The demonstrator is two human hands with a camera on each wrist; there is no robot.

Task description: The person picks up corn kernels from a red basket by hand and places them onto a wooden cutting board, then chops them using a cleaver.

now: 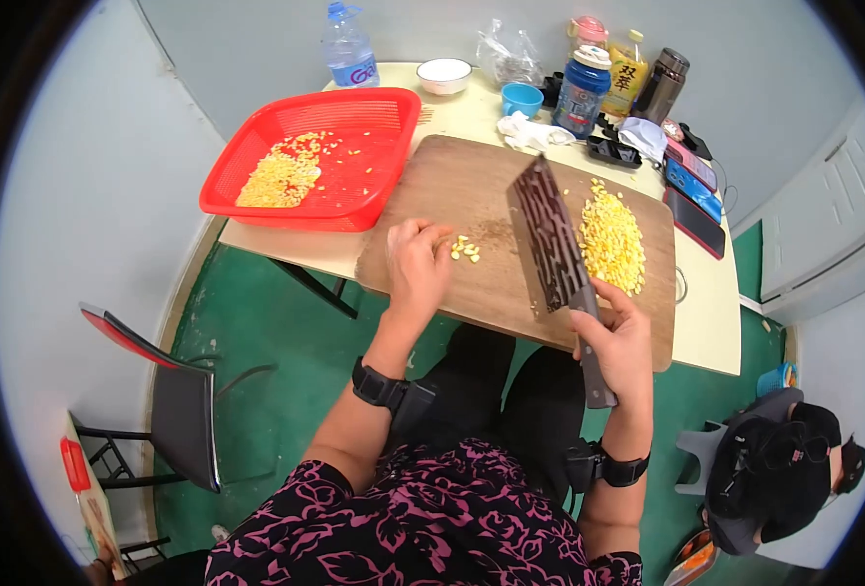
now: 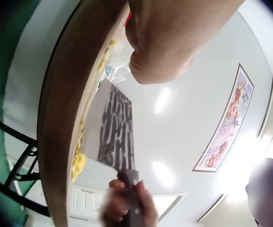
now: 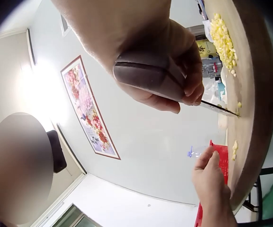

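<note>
Dark cleaver (image 1: 552,236) gripped by right fingers (image 1: 616,298), left fingers (image 1: 434,235) loose, wrist views adding artwork (image 3: 90,108)

We see a broad knife (image 1: 557,249), its dark blade streaked and tilted over the wooden board (image 1: 442,186), right of the middle, with the handle toward the near edge. We find a few yellow kernels (image 1: 465,250) lying loose between the blade and the board's left edge. We see a larger yellow heap (image 1: 612,239) spread near the board's right edge.
</note>
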